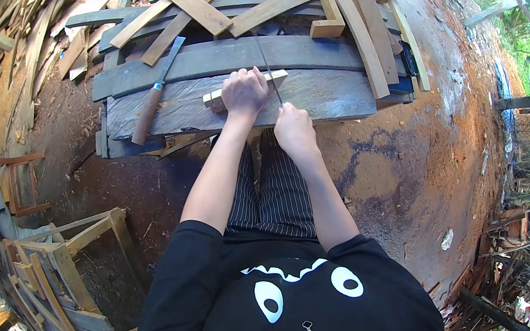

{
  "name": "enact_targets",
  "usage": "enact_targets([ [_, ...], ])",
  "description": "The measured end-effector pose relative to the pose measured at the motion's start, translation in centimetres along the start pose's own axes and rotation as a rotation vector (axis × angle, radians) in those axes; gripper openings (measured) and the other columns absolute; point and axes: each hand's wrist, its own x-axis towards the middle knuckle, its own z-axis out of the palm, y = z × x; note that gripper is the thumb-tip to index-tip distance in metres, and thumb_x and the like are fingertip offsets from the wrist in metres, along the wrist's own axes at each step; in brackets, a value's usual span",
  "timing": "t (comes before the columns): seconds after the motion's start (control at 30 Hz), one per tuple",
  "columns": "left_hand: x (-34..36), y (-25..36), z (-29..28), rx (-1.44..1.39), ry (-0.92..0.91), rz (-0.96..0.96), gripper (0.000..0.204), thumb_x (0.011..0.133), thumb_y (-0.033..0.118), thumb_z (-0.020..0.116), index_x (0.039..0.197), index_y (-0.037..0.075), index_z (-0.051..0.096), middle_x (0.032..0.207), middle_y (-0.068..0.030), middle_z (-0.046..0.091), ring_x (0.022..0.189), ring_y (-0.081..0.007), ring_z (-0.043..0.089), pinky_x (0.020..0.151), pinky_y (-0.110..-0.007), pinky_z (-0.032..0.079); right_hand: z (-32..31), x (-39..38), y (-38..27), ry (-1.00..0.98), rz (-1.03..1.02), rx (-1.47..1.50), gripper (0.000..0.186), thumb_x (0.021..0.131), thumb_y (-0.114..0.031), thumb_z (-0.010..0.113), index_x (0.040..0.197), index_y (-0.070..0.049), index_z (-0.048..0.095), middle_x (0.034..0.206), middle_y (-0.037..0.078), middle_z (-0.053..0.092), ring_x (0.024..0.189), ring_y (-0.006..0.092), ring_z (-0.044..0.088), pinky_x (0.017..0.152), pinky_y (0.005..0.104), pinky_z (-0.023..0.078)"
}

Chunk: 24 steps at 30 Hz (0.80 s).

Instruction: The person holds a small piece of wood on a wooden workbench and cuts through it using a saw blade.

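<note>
My left hand [245, 92] presses down on a short, pale piece of wood [277, 78] lying on the workbench [329, 92], its fingers closed over the middle. Both ends of the wood stick out past the hand. Fingers wrapped, my right hand [294, 127] grips a saw [267, 63] at the bench's near edge. The saw's thin blade, seen edge-on, points away from me and crosses the wood near its right end; the handle is hidden in my fist. To the left of my hands, a large chisel [152, 108] with a brown wooden handle lies across the bench planks.
Loose boards [195, 9] lie across the bench's far side. At its right end, an L-shaped wooden piece [327, 11] and long strips [373, 32] rest together. Scrap wood [26, 57] is heaped at the far left. A wooden frame [95, 237] stands on the floor at left.
</note>
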Motion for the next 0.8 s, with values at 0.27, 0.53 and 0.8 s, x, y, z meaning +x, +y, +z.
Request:
enact_targets([
  [0.27,-0.3,0.6,0.7,-0.041,0.073,0.037,0.032,0.082,0.019,0.05,0.055,0.005,0.058,0.06,-0.011,0.059,0.058,-0.0272,0.06,0.057,-0.039,0.049,-1.4,-4.3,1.8,-0.03,0.043,-0.047,0.025,0.093,-0.021,0.042,0.09,0.001,0.053,0.08,0.029,0.061,0.08,0.0469,0.06,0.071,0.054,0.048],
  [0.53,0.4,-0.3,0.4,-0.01,0.058,-0.002,0.035,0.084,0.02,0.048,0.055,0.004,0.059,0.06,-0.0121,0.06,0.059,-0.0282,0.061,0.058,-0.04,0.049,-1.9,-11.7,5.5,-0.051,0.046,-0.017,0.02,0.091,-0.015,0.046,0.081,0.002,0.05,0.067,0.028,0.057,0.069,0.0472,0.058,0.059,0.0523,0.045],
  [0.8,0.4,-0.1,0.4,0.01,0.049,-0.026,0.033,0.083,0.02,0.049,0.056,0.005,0.062,0.062,-0.0106,0.061,0.06,-0.0267,0.06,0.058,-0.038,0.049,-3.6,-12.2,6.5,-0.004,0.022,-0.056,0.021,0.091,-0.013,0.046,0.078,0.002,0.049,0.061,0.027,0.055,0.063,0.0449,0.058,0.053,0.0504,0.043],
])
